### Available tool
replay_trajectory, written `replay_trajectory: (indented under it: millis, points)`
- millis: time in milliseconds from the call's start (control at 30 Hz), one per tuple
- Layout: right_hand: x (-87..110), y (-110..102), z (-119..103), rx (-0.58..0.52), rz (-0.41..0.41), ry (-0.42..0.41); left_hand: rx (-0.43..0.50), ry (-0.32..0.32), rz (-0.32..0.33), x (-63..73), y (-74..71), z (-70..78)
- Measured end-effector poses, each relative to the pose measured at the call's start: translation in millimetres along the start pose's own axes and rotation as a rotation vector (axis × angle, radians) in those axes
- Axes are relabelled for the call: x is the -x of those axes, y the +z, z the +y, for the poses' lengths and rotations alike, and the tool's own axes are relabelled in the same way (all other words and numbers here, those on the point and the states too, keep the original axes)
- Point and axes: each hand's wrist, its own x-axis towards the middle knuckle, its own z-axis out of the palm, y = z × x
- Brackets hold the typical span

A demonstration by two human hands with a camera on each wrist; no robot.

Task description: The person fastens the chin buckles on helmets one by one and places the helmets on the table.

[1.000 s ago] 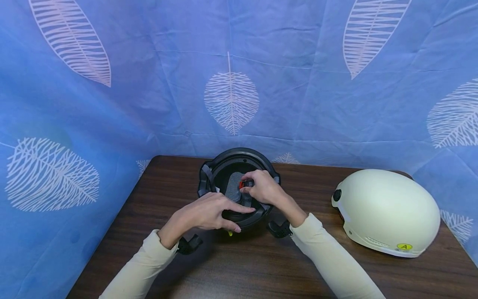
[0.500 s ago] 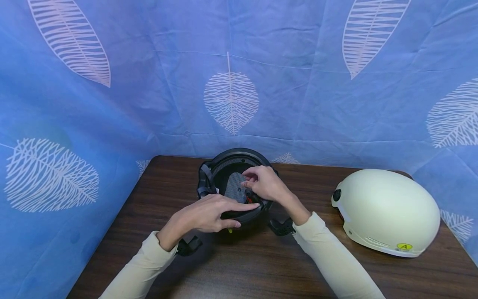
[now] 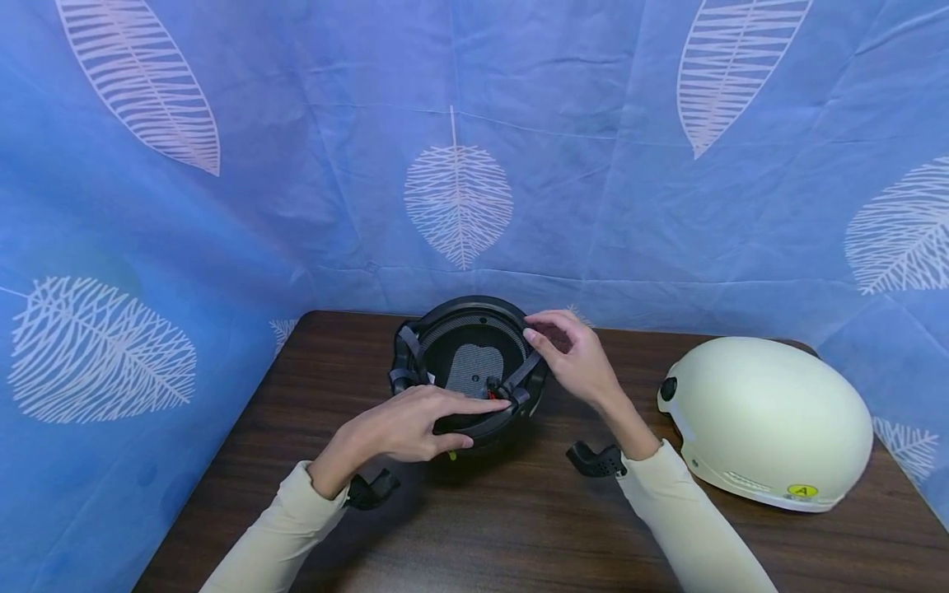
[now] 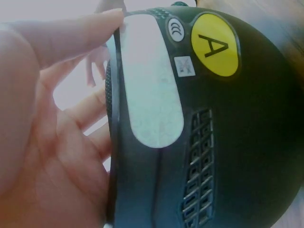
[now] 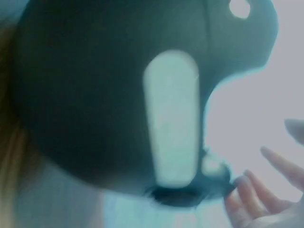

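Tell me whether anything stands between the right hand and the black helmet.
Nothing visible does: the right hand is at the edge of the upturned black helmet. The cream helmet sits apart, off to that hand's right.

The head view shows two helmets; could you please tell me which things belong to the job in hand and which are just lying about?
Part of the job:
black helmet, its inside showing
strap inside it
left hand, on its rim
right hand, at its other side

Seemingly just there:
cream helmet, untouched
leaf-patterned cloth, behind
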Motion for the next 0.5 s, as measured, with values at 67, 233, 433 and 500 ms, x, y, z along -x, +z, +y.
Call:
replay_trajectory:
  millis: [67, 233, 433, 500]
  points:
    - [5.4, -4, 11, -0.057, 0.022, 0.0, 0.009, 0.002, 0.009, 1.0, 0.1, -1.1]
    - [21.7, -7, 39, -0.217, -0.066, 0.009, 0.019, 0.005, 0.037, 3.9, 0.4, -4.6]
    - [38.1, 8, 59, -0.331, -0.288, 0.064, 0.034, -0.005, 0.058, 5.9, 0.5, -7.8]
    - [40.7, 14, 62, -0.369, -0.325, 0.075, 0.051, -0.004, 0.062, 6.3, 0.1, -8.0]
